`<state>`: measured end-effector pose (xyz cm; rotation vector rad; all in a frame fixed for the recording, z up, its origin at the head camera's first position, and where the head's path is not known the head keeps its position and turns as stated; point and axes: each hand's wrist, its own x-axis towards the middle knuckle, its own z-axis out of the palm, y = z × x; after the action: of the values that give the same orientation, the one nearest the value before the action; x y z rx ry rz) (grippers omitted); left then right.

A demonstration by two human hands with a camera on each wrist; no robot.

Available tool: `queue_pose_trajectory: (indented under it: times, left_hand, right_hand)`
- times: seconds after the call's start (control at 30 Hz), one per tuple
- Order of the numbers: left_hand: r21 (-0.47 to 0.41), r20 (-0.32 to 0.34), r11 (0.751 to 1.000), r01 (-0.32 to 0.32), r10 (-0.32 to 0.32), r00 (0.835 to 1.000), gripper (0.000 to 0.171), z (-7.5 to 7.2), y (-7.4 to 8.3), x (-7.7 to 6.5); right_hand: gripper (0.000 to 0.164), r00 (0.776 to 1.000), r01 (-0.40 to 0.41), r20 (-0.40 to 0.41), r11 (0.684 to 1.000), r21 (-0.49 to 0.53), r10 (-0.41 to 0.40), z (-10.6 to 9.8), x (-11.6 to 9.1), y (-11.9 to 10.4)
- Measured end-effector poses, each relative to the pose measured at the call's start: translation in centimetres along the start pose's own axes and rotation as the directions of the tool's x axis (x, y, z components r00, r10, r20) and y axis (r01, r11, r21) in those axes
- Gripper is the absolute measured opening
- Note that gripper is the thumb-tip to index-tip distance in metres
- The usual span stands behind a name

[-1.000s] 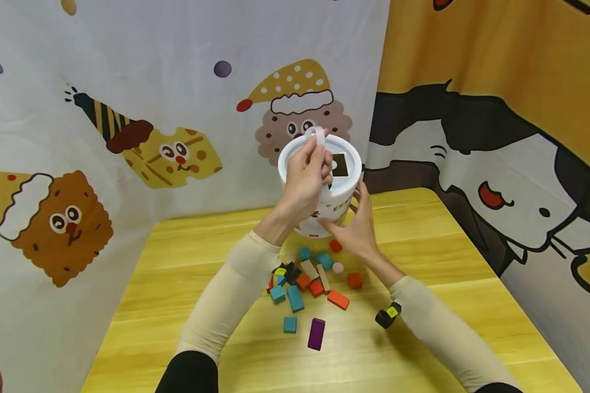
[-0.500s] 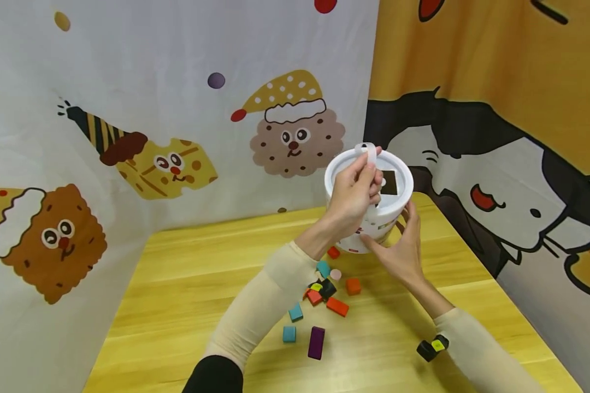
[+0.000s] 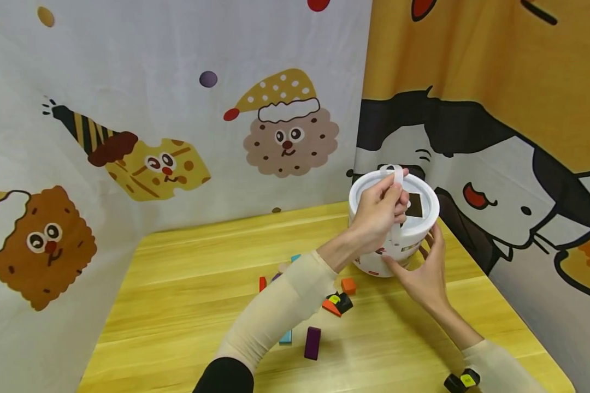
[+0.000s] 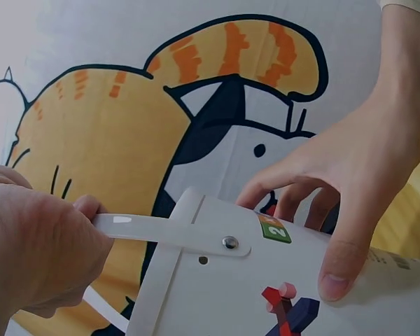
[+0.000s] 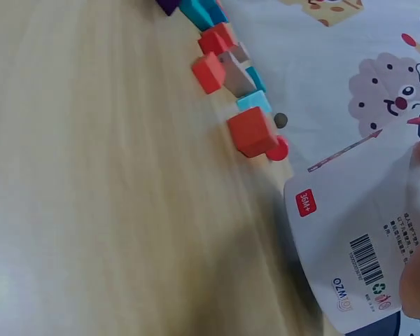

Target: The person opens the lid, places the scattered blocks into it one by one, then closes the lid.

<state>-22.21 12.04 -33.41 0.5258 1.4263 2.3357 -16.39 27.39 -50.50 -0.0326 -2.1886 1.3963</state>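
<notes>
A white lidded bucket (image 3: pixel 373 259) with printed pictures is at the back right of the table in the head view. My left hand (image 3: pixel 381 210) grips its white strap handle (image 3: pixel 398 174) above the lid. In the left wrist view the handle (image 4: pixel 154 229) runs from that fist to a metal rivet on the bucket's side. My right hand (image 3: pixel 425 273) holds the lower side of the bucket, thumb in front and fingers spread round the far side. The right wrist view shows the bucket's barcode side (image 5: pixel 357 259) close over the table, with part of the right hand at the edge.
Several wooden blocks lie mid-table, partly hidden by the left sleeve (image 3: pixel 285 300): an orange cube (image 3: pixel 348 285), a purple block (image 3: pixel 312 343), a blue block (image 3: pixel 285 337). A printed curtain (image 3: pixel 167 98) hangs behind the table (image 3: pixel 187 273).
Both hands have carried the bucket to the right and nearer, away from behind the blocks. The left forearm now covers more of the blocks. The grips look the same.
</notes>
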Motion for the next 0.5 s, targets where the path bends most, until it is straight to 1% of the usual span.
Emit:
queue_pose_trajectory:
  times: [0.13, 0.33, 0.5]
  left_hand:
    - [-0.024, -0.016, 1.000, 0.021, -0.021, 1.000, 0.041, 0.0, -0.5, 0.4]
    - [-0.043, -0.029, 0.998, 0.047, -0.048, 0.998, 0.043, -0.2, -1.0, 0.8]
    - [-0.046, -0.009, 0.997, 0.066, -0.066, 0.998, 0.044, -0.5, -1.3, 0.9]
  right_hand:
    - [0.135, 1.000, -0.012, 0.004, 1.000, -0.010, 0.012, -0.2, -0.8, 0.2]
    - [0.138, 1.000, -0.019, 0.010, 1.000, -0.023, 0.019, 0.0, -1.5, 0.6]
    - [0.138, 1.000, -0.020, 0.010, 1.000, -0.020, 0.020, 0.2, -1.9, 1.1]
